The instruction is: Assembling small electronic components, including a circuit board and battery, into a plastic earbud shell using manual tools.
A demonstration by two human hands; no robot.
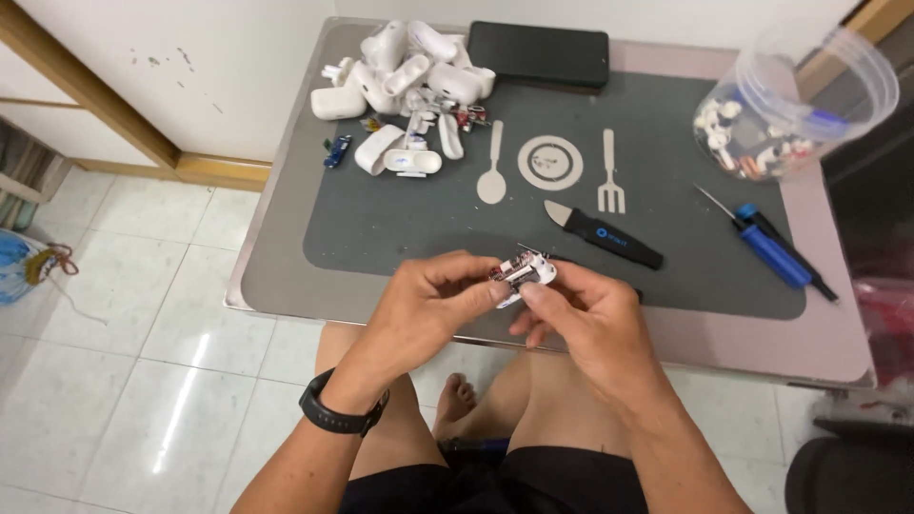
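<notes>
- A clear round plastic tub (798, 100) lies tilted at the far right corner of the grey table mat (381, 224), with small white and coloured parts inside it.
- A heap of white plastic earbud-case shells (405, 81) sits at the mat's far left, and a flat black rectangular phone (538, 54) lies just beside it on the right.
- Pale cut-out shapes of a spoon, a plate and a fork (550, 164) mark the middle of the mat.
- A black pry tool with a metal blade (602, 234) lies near the hands; a blue-handled screwdriver (773, 251) rests further right, well apart from them.
- The small white plastic case part with exposed red and metal electronics (522, 273) is held over the near edge of the table, between both hands.
- The left hand (428, 305), with a black wristband on its wrist, comes in from the lower left; thumb and forefinger pinch the left end of the part.
- The right hand (586, 319) comes in from the lower right, fingers curled, with its thumb and fingertips gripping the part's right side.
- The two hands are just beside each other, palms turned inward, above the person's bare knees.
</notes>
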